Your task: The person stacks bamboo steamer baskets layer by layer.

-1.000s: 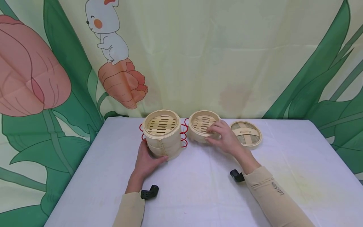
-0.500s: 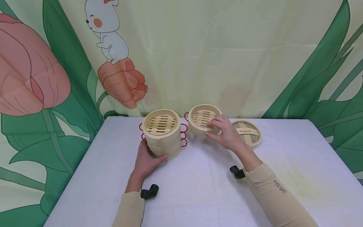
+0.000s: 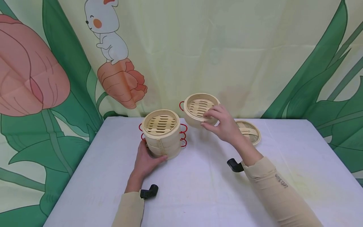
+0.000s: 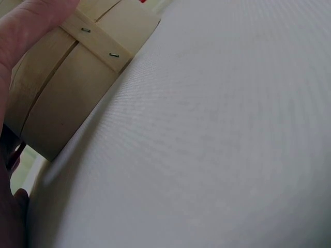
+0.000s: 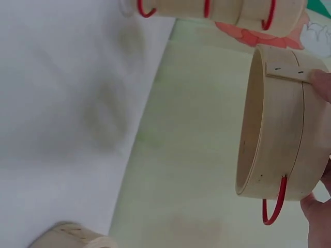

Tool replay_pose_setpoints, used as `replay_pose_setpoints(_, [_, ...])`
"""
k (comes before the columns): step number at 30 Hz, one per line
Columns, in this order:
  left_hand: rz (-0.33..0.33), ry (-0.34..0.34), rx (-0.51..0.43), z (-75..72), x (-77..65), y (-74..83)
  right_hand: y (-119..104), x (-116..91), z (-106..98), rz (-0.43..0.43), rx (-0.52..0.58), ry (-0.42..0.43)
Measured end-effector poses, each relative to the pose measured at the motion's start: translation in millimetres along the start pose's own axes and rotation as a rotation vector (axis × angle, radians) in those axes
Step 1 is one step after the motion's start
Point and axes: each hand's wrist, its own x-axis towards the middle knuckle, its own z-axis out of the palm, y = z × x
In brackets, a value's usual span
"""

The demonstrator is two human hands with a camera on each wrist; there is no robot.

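Note:
A stack of bamboo steamer baskets (image 3: pixel 164 145) with red loop handles stands on the table, its slatted base showing at the top. My left hand (image 3: pixel 146 160) is curved round the lower left of that stack, thumb across the front; the left wrist view shows the thumb (image 4: pixel 31 26) on the stapled wall. Off the table, slightly tilted, a single bamboo steamer basket (image 5: pixel 282 124) hangs from my right hand (image 3: pixel 227 126), which pinches its near right rim between thumb and fingers. Its underside edge faces the right wrist camera.
A round woven bamboo lid (image 3: pixel 250 132) lies on the white-covered table (image 3: pixel 193 195), behind and right of the right hand. A printed curtain (image 3: pixel 255 63) hangs right behind the table's back edge.
The right hand has raised the single steamer basket off the table, upward and slightly left. The left hand and the stack have stayed in place.

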Motion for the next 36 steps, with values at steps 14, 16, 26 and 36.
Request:
replay_pose_setpoints(14, [-0.003, 0.005, 0.013, 0.8, -0.3, 0.8, -29.1, 29.1, 2.7, -0.058, 0.042, 0.056])
replay_pose_setpoints(16, [-0.006, 0.003, 0.015, 0.8, -0.5, 0.6, -33.1, 31.7, 5.3, -0.061, 0.049, 0.057])
replay_pose_setpoints(26, [-0.011, -0.009, 0.019, -0.3, -0.4, -1.4, -54.3, 47.6, 20.5, -0.076, 0.098, 0.036])
replay_pose_setpoints(36, [-0.009, -0.008, 0.026, -0.3, -0.2, -0.3, -72.0, 55.9, 42.2, -0.091, 0.115, -0.011])
